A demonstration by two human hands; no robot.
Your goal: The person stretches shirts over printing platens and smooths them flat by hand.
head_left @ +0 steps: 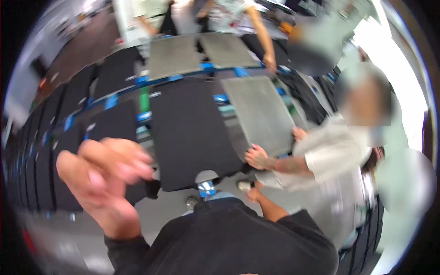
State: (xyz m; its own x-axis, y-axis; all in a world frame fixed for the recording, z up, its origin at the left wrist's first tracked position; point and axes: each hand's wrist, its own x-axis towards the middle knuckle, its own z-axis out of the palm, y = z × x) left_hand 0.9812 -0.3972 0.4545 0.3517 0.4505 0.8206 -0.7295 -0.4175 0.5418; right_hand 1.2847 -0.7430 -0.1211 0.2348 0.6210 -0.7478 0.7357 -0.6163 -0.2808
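Raised close to the camera on the left is my left hand, blurred, its fingers loosely bent and apart with nothing visible between them. My right hand is small, low beside my waist, near the lower right corner of a flat board covered in black fabric; its fingers are too unclear to read. The black-covered board lies directly before me, with a rounded grey tab and a blue-and-white piece at its near end.
At the right, a co-worker's hands touch the edge of a bare grey board. Two more grey boards stand across from me, with people behind them. Black-covered boards with blue parts between them run off to the left.
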